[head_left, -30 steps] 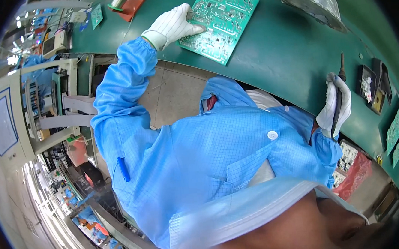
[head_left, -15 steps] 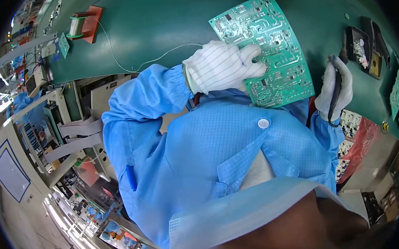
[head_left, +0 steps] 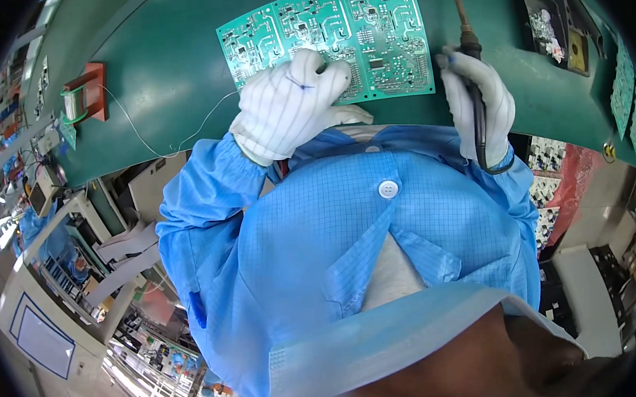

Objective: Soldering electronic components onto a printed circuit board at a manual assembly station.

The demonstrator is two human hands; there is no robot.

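Note:
A green circuit board [head_left: 388,39], its three similar sections side by side, lies on the green bench mat in front of me. My left hand [head_left: 289,101], in a white striped glove, rests over its near left part with fingers curled. Thin solder wire [head_left: 136,134] runs from a spool into this hand; its end is hidden under the glove. To the right of the board, my gloved right hand [head_left: 482,102] is closed round a soldering iron [head_left: 471,40]. The iron's tip points away from me, apart from the board, and its cable hangs by my wrist.
At the left stands the solder spool [head_left: 74,105] on a red holder. On the right are a black tray [head_left: 542,24] of small parts and a dark stand with a yellowish pad [head_left: 578,53]. More green boards [head_left: 624,88] are at the right edge, near red wrapping [head_left: 571,184].
The circuit board has turned about a quarter turn and now lies lengthwise across the mat, further left in view. My left hand stays on it. The iron in my right hand now points away from me.

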